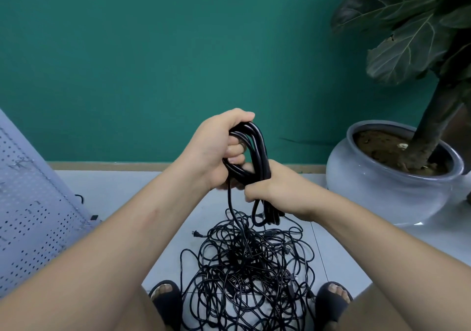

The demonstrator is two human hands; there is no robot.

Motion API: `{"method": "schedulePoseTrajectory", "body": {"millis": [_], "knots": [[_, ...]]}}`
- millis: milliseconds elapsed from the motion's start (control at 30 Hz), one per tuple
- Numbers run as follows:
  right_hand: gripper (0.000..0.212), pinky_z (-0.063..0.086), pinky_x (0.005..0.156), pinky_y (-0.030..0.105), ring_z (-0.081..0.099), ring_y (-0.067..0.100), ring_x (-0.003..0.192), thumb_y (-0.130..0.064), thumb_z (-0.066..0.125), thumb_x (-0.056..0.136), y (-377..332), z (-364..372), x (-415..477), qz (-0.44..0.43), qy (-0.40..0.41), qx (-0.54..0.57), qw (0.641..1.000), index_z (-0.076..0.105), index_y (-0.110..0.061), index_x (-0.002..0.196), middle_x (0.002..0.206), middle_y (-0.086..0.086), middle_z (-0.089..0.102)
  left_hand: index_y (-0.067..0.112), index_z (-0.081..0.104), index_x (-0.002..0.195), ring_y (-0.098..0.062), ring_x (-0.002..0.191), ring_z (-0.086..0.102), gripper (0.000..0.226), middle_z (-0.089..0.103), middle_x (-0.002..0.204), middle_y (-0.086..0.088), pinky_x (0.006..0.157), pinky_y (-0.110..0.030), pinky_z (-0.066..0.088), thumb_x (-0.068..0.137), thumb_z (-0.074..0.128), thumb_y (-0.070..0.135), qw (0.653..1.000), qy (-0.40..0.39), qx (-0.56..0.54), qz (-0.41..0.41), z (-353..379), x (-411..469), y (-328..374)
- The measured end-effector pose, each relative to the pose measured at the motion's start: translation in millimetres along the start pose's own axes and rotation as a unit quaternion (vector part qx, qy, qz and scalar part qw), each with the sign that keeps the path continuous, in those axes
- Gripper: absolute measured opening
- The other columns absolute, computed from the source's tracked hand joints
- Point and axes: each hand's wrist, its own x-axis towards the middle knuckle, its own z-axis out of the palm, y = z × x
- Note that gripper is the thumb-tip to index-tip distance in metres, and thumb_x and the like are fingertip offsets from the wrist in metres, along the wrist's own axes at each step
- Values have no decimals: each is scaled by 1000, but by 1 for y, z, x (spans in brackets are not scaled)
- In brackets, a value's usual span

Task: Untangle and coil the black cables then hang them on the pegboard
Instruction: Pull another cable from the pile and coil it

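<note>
A coil of black cable stands upright between my hands in the middle of the view. My left hand grips the coil's upper loops, fingers curled round them. My right hand grips the coil's lower part, and short loops hang out below that fist. One strand drops from the coil into a big tangled pile of black cables on the floor between my feet. The grey pegboard leans at the left edge, away from both hands.
A large grey pot with a big-leaved plant stands on a raised white ledge at right. A green wall runs behind. My two sandalled feet flank the pile on the white tiled floor. A plug lies at the pile's left.
</note>
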Motion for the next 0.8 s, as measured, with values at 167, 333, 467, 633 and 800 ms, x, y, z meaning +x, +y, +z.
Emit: {"method": "schedulePoseTrajectory", "body": {"millis": [167,333,467,633,800], "knots": [[26,55,107,57,63,25,81,0,54,68,4,6,7,-6,-33,108,994,63,-10,90,85,7,59,26,32,66,-10,42,10,47,10,60,7,43,-24,13,98,65,17,1000,3,-11,-1,-5,9,5],[17,47,65,40,42,25,71,-10,57,68,4,12,11,7,23,110,994,53,-14,84,81,11,43,27,34,74,-12,45,11,43,13,63,6,42,-24,17,98,68,20,999,3,10,33,-6,13,5],[13,43,56,30,56,23,60,-24,61,83,2,12,9,10,41,79,996,56,-12,83,73,9,62,25,37,73,-12,47,11,42,19,60,7,48,-28,14,99,69,20,997,-1,34,70,-3,10,6],[16,37,60,33,45,17,60,-28,61,83,7,11,11,9,113,57,992,50,-18,79,63,-7,54,19,47,88,-13,50,20,29,29,58,8,51,-28,24,103,69,31,993,5,55,108,1,9,4],[14,26,56,36,33,20,58,-20,56,74,6,-1,9,-19,194,87,977,43,-14,73,64,3,41,14,61,112,-23,78,59,49,61,89,-9,76,-37,50,109,45,60,995,-34,34,93,1,15,-15]]}}
